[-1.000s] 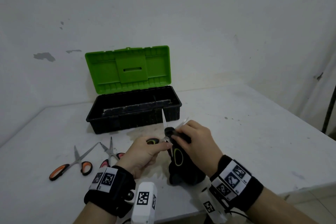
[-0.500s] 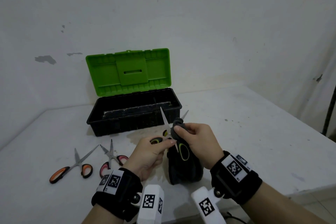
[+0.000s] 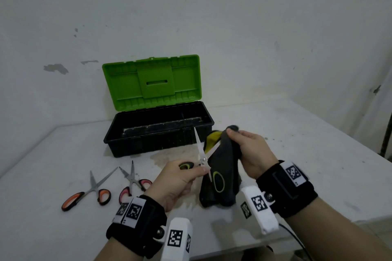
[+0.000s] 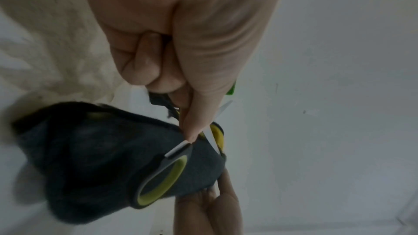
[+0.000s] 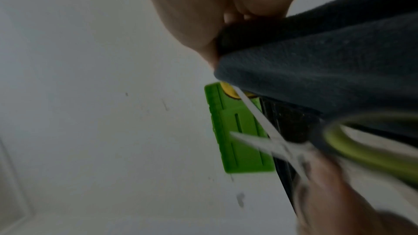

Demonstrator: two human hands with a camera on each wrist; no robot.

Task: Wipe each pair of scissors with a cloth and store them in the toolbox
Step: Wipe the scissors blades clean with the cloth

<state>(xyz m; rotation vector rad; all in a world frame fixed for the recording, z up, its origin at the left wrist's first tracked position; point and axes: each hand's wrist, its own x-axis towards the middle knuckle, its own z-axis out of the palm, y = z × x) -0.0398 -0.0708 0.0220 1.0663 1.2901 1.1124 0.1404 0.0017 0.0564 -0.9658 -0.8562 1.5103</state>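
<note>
The left hand (image 3: 178,178) is raised above the worktop (image 3: 297,154), its fingers (image 4: 194,113) curled and pinching the green-handled scissors (image 3: 203,160) near the pivot, blades spread and pointing up. The right hand (image 3: 250,152), held higher and to the right, grips a bunched fold of the dark grey cloth (image 3: 222,176), which hangs down behind the scissors. The open toolbox (image 3: 159,133) stands just beyond. Orange-handled scissors (image 3: 89,193) and pink-handled scissors (image 3: 133,182) lie on the worktop at left.
</note>
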